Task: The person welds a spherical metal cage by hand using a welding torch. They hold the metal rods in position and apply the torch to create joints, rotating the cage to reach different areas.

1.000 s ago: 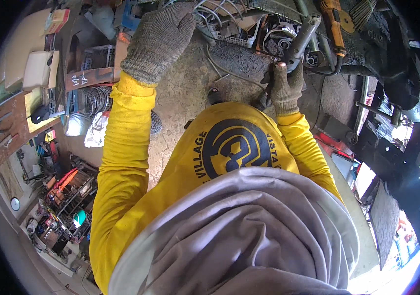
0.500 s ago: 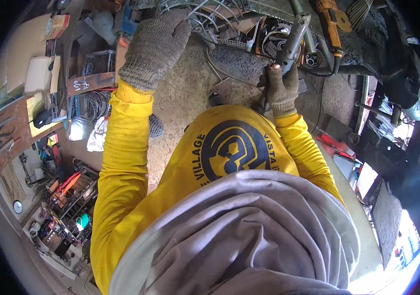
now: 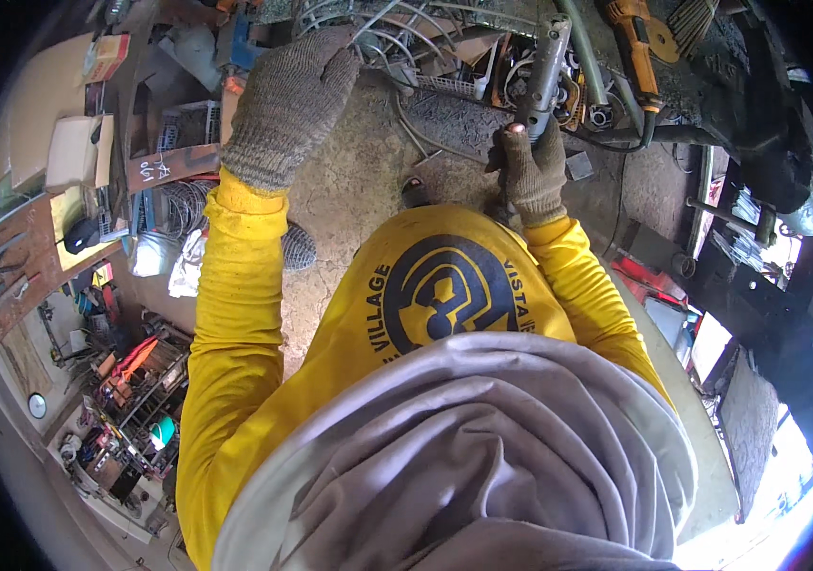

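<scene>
My right hand (image 3: 534,176), in a worn knitted glove with a bare thumb tip showing, is wrapped round the lower end of a grey metal tube (image 3: 546,71). The tube has small holes along its side and points away from me, nearly upright in the picture. My left hand (image 3: 289,109), also in a grey-brown knitted glove, is raised at the upper left with its back toward me. Its fingers are curled and mostly hidden, so what they grip cannot be made out. Thin bent metal rods (image 3: 397,24) show just beyond its thumb.
An orange angle grinder (image 3: 636,48) lies at the upper right beside a tan disc (image 3: 663,41). A white plastic basket (image 3: 449,86) of scrap stands ahead. Cardboard boxes (image 3: 73,152) and a coil of wire (image 3: 185,205) are at left. A cable (image 3: 410,128) runs across the floor.
The metal tube in my right hand has swung left and stands more upright in the picture. My left hand has shifted slightly left and down, still curled.
</scene>
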Available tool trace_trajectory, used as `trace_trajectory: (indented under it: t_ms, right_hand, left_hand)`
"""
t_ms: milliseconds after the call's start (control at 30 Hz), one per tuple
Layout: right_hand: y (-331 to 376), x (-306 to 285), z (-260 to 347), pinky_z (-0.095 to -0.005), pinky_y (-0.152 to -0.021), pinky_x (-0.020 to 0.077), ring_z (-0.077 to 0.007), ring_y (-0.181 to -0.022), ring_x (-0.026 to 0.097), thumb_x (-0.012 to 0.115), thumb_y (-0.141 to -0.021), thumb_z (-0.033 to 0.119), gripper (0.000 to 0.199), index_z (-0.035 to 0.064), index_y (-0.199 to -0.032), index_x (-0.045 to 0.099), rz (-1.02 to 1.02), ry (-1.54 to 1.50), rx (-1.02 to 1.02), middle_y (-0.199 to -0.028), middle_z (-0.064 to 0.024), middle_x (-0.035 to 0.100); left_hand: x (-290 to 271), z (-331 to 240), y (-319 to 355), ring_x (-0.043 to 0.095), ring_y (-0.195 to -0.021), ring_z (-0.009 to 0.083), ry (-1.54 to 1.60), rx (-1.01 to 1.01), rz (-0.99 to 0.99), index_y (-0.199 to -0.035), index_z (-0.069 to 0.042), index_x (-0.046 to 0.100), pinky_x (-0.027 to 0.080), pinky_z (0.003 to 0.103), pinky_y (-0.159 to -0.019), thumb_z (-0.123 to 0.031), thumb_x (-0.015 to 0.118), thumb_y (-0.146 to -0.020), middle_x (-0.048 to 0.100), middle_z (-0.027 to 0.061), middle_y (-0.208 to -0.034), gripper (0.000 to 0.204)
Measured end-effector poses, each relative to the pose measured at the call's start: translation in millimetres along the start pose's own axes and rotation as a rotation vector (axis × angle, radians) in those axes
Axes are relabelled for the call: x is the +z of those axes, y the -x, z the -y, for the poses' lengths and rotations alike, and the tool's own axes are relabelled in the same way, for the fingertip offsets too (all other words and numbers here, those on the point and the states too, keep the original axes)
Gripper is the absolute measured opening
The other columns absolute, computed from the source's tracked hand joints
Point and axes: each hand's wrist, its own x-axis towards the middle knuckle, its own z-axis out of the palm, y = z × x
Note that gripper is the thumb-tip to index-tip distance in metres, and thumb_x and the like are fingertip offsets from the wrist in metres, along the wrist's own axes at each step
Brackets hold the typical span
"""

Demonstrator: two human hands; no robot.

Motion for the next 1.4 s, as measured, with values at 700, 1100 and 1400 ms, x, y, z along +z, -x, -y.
trace_trajectory:
  t_ms: [700,1100,1400]
  right_hand:
    - [0,-1,-8,-0.0271,-0.068,0.0553,-0.0143,-0.077,0.063,0.064,-0.099,0.024,0.035,0.0002,-0.124,0.055,0.134,-0.027,-0.033,-0.09,-0.0077,0.064]
    - [-9,-11,-35,-0.0311,-0.059,0.0534,-0.0169,-0.07,0.062,0.064,-0.098,0.018,0.031,0.0001,-0.122,0.055,-0.015,0.054,-0.236,-0.088,-0.0096,0.064]
    - [-5,1,-2,-0.0278,-0.052,0.0507,-0.0113,-0.06,0.057,0.06,-0.101,0.028,0.035,0.0022,-0.122,0.051,0.092,-0.014,-0.105,-0.079,-0.0041,0.061]
  left_hand:
    - [-7,3,4,0.069,-0.089,0.0333,-0.013,0.03,-0.026,-0.116,-0.008,0.069,0.055,0.04,-0.077,-0.026,0.065,-0.093,0.07,0.0168,-0.098,0.029]
    - [-4,-4,-6,0.07,-0.075,0.0321,0.1,0.01,-0.07,-0.104,-0.005,0.072,0.055,0.039,-0.069,-0.02,0.069,-0.089,0.07,0.0157,-0.08,0.021]
    - [0,6,-2,0.07,-0.079,0.0342,0.095,-0.019,-0.046,-0.112,-0.01,0.069,0.056,0.042,-0.069,-0.023,0.066,-0.093,0.07,0.0157,-0.089,0.023]
